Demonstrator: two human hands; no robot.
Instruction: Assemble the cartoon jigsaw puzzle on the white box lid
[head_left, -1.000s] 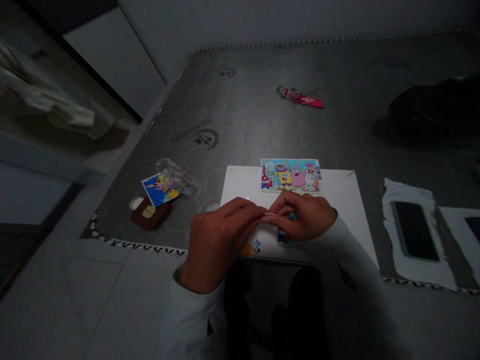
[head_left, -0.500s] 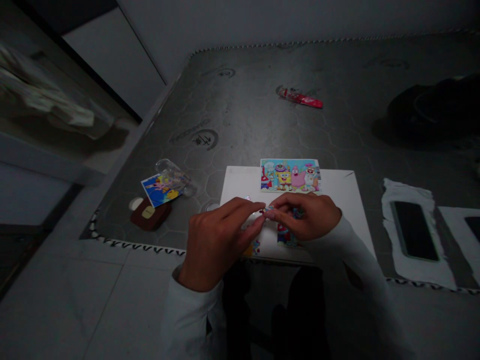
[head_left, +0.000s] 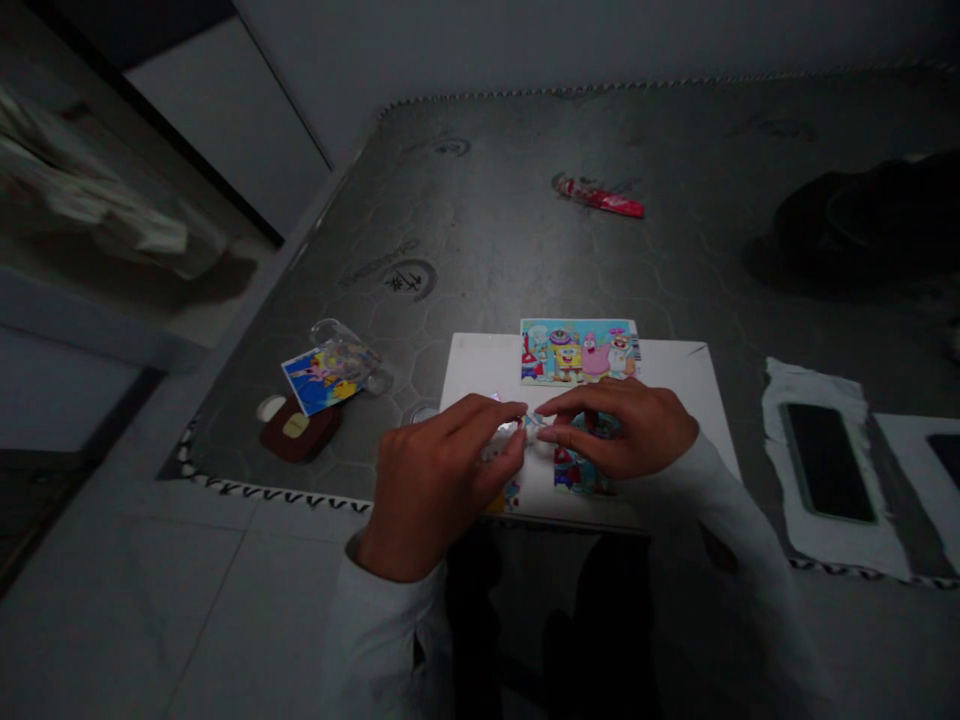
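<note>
A small light-blue printed piece, like a jigsaw puzzle piece, shows between my two hands above a white board. My left hand has thumb and forefinger closed at its near edge. Just right of it is my right hand, its thumb and forefinger a little apart beside the piece. Under my right hand lies a partly joined puzzle section in red and blue. More colourful pieces lie partly hidden by my left hand. A cartoon picture card rests at the board's far edge.
On the left are a blue picture card, a clear plastic container and a brown case. A red packet lies farther back. A phone rests on white paper at right, with a dark object behind it.
My right hand has shifted slightly right, its fingertips parting from the left hand's. More of the joined puzzle section shows beneath it. The left hand has barely moved.
</note>
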